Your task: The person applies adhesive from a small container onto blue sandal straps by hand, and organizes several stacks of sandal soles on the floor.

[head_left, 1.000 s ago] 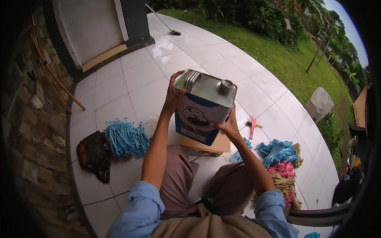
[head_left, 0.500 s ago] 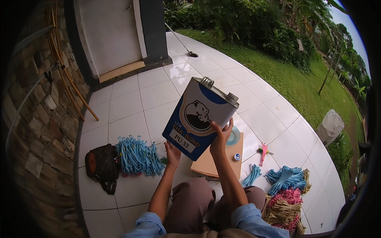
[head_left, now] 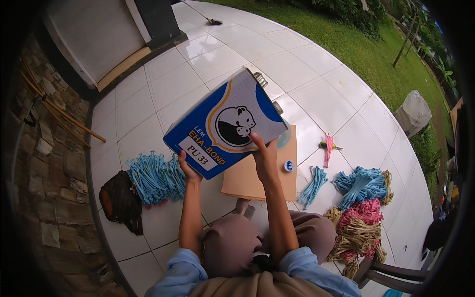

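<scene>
Hands: left hand [head_left: 187, 168] cups the low corner of the can [head_left: 225, 124]; right hand [head_left: 263, 157] lies flat against its face, steadying it.
Can: blue, tilted, spout end highest, held above the board [head_left: 257, 178].
Below can: board on the tiled floor [head_left: 163, 94], small blue cap [head_left: 288, 166] beside it.
Left of can: blue strips [head_left: 151, 177], dark bag [head_left: 118, 203].

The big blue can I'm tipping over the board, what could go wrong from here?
1. The blue can rests only on the left hand under its corner and the right hand on its face; it might slip.
2. Its spout leans toward the tan board, so contents could overshoot onto the white tiles or the small blue cap.
</scene>
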The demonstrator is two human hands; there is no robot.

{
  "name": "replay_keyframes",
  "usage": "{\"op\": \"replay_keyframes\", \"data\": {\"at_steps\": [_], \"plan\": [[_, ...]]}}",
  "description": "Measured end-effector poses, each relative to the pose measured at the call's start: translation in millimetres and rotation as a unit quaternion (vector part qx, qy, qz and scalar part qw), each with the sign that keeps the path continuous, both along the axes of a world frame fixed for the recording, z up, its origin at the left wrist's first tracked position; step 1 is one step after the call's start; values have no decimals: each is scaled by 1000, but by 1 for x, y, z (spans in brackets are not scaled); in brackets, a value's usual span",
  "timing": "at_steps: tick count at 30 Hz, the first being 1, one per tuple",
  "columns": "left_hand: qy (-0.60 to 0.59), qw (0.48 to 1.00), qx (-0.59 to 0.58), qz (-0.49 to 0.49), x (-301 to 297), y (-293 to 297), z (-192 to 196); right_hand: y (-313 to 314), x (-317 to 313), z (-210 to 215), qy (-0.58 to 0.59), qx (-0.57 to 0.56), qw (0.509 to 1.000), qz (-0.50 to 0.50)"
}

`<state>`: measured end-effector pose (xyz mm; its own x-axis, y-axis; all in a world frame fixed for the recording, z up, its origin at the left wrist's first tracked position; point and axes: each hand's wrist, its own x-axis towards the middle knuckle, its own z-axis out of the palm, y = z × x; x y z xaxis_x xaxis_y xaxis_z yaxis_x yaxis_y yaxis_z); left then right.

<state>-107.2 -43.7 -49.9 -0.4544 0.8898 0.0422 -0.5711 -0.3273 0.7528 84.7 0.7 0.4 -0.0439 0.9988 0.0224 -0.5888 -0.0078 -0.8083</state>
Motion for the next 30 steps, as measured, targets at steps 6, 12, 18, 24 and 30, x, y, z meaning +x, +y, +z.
{"op": "replay_keyframes", "data": {"at_steps": [6, 12, 18, 24, 30], "plan": [[156, 988, 13, -8, -28, 25, 33, -5, -7, 1, -15, -82, 994, -70], [200, 979, 6, -45, -48, 44, 42, -3, -22, -21, -30, -92, 988, -122], [244, 967, -28, -61, -53, 55, 49, 3, -22, -31, -7, -120, 989, -88], [274, 959, -33, -68, -49, 62, 61, 5, -26, -37, 18, -140, 986, -84], [329, 938, -51, -94, -55, 63, 88, -2, -31, -19, 71, -160, 982, -67]]}}
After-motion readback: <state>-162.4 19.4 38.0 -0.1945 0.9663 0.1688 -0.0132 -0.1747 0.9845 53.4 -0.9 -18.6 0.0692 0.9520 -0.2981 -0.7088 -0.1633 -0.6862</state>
